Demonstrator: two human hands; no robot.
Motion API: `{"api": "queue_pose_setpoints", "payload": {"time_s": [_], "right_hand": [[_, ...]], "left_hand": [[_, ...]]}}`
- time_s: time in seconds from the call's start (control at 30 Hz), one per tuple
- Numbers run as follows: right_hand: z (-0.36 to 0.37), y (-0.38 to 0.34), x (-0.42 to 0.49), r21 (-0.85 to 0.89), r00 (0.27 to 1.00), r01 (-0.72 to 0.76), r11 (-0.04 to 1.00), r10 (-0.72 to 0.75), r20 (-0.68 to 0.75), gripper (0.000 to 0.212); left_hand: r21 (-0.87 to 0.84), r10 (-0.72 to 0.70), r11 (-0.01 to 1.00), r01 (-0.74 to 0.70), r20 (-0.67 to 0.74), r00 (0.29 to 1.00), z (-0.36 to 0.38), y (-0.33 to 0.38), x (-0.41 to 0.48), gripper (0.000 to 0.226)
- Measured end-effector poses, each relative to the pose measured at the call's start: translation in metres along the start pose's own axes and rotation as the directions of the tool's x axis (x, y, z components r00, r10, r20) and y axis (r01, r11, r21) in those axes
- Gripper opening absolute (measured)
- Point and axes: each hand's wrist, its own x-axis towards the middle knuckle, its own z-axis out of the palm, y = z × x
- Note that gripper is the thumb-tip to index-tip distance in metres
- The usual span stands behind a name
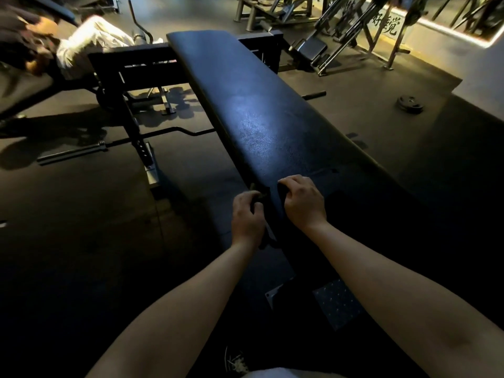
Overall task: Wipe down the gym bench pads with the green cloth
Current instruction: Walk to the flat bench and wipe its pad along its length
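A long black bench pad (253, 110) runs from the near centre toward the far left of the head view. At its near left edge my left hand (246, 218) grips a small dark greenish cloth (259, 194), mostly hidden in the fingers and the dim light. My right hand (302, 203) sits on the pad's near end with fingers curled over the dark edge; whether it also holds cloth is too dark to tell.
A barbell (152, 136) lies on the floor left of the bench, beside the bench's steel frame (136, 132). Another person (90, 42) lies on a bench at far left. A weight plate (410, 103) rests on the floor at right. Machines (341, 36) line the back wall.
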Motion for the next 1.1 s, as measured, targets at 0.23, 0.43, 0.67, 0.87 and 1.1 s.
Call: {"api": "queue_pose_setpoints", "payload": {"time_s": [0.23, 0.43, 0.67, 0.87, 1.1], "right_hand": [[0.002, 0.005, -0.001, 0.047, 1.0, -0.002, 0.999, 0.003, -0.01, 0.031], [0.002, 0.005, -0.003, 0.062, 0.999, 0.034, 0.998, -0.033, -0.014, 0.03], [-0.003, -0.015, 0.0, 0.322, 0.985, 0.167, 0.932, -0.174, -0.007, 0.043], [-0.004, -0.044, 0.009, 0.505, 0.957, 0.112, 0.856, -0.23, 0.177, 0.06], [-0.02, -0.003, 0.026, 0.129, 0.996, -0.069, 0.989, 0.076, -0.051, 0.039]], "left_hand": [[-0.145, -0.269, 0.951, 0.274, 0.054, 0.962, 0.019, 0.006, 0.018, 0.037], [-0.078, -0.305, 0.949, 0.307, 0.036, 0.952, 0.011, -0.001, -0.036, 0.011], [-0.309, -0.124, 0.945, 0.109, -0.029, 0.992, -0.011, 0.038, 0.008, 0.026], [-0.576, -0.203, 0.79, 0.212, 0.081, 0.976, -0.017, 0.066, 0.029, 0.031], [-0.067, -0.135, 0.987, 0.143, 0.111, 0.985, -0.015, 0.035, 0.027, 0.064]]}}
